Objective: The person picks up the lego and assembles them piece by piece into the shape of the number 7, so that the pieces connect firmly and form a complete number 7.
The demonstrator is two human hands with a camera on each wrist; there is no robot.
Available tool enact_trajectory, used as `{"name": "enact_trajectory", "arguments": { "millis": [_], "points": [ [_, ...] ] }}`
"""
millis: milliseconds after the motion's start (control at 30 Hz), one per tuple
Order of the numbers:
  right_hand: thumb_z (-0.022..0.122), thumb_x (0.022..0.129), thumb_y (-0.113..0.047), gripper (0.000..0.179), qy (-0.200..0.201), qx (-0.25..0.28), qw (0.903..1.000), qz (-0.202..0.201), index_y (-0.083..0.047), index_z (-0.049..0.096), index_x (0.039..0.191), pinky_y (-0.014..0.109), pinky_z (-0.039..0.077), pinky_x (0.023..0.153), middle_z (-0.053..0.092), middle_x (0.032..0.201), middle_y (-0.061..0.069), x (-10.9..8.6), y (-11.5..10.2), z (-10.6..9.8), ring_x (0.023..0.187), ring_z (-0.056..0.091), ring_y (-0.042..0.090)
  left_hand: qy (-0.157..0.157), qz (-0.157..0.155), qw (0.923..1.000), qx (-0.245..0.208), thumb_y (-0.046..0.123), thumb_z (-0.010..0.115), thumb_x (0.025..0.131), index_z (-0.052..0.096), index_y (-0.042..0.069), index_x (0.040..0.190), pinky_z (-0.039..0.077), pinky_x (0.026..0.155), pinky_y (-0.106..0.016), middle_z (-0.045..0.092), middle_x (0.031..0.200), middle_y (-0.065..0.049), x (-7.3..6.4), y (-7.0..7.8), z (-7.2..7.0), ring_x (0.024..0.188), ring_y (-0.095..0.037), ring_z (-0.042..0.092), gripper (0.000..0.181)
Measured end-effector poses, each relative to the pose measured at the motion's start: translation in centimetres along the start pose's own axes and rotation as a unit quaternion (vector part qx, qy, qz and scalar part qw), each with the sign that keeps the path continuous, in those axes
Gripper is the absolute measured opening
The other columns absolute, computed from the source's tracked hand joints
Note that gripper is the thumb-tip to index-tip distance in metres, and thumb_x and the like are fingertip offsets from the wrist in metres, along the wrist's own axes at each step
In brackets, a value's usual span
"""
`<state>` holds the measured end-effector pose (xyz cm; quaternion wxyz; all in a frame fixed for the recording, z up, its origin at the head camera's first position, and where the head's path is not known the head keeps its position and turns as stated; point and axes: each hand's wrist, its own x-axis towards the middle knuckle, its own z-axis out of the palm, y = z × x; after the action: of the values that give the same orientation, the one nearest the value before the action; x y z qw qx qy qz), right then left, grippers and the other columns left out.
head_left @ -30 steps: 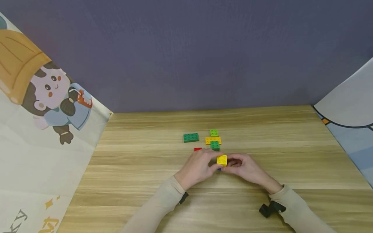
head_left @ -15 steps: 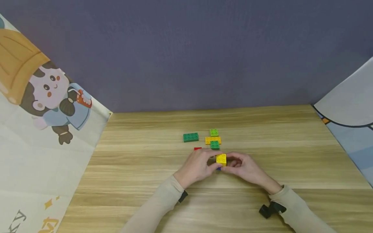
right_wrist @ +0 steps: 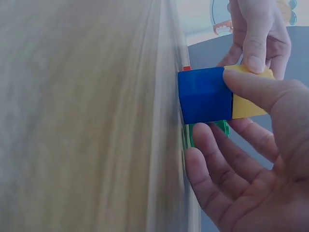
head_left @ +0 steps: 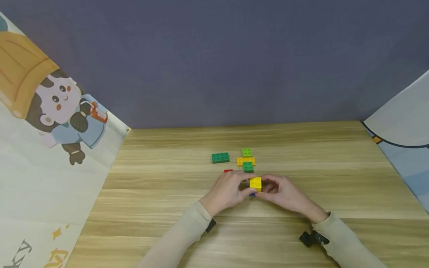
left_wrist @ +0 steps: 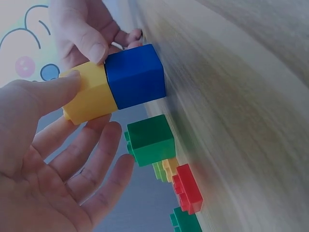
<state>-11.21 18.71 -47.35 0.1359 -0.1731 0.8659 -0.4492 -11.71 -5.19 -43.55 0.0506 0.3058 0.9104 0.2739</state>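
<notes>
A yellow toy brick (head_left: 255,184) sits on top of a blue toy brick (left_wrist: 136,76), the two stacked flush with only a thin seam line showing. My left hand (head_left: 228,190) pinches the yellow brick between thumb and index finger, its other fingers spread loosely below. From the opposite side my right hand (head_left: 287,194) pinches the stack, its thumb tip at the seam in the right wrist view. The blue brick's lower end is close over the wooden table (head_left: 140,193). Just beyond the stack stands a green square brick (head_left: 248,166).
Behind the hands lie a yellow-orange long brick (head_left: 241,161), a lime square brick (head_left: 247,152) and a dark green long brick (head_left: 220,158). A red brick (left_wrist: 188,189) is partly hidden by my left hand in the head view. A dark wall panel (head_left: 234,74) borders the table's back.
Almost nothing differs: both hands keep their hold on the stacked bricks. The head view shifts very slightly.
</notes>
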Motion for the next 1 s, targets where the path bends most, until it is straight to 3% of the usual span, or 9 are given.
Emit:
{"name": "enact_trajectory", "arguments": {
  "millis": [333,1000],
  "points": [
    [0.086,0.092,-0.027,0.038,0.023,-0.054,0.9981,-0.019,-0.007,0.075,0.123,0.024,0.059,0.068,0.075,0.09,-0.003,0.02,-0.55,0.23,0.077,0.067,0.006,-0.002,-0.005,0.9999,-0.01,0.036,0.078,0.1,0.071,0.023,0.14,0.054,0.079,-0.018,0.078,0.119,0.002,0.0,-0.09,0.04,0.1,-0.01,0.07,0.043],
    [0.091,0.087,-0.028,0.025,0.03,-0.056,0.9978,-0.018,-0.019,0.079,0.106,0.024,0.058,0.068,0.076,0.095,-0.005,0.22,-0.43,-0.05,0.077,0.065,0.008,0.009,0.01,0.9993,0.034,0.037,0.078,0.099,0.072,0.022,0.14,0.049,0.071,-0.015,0.079,0.122,0.003,0.09,0.15,0.17,0.093,-0.008,0.068,0.044]
  ]
}}
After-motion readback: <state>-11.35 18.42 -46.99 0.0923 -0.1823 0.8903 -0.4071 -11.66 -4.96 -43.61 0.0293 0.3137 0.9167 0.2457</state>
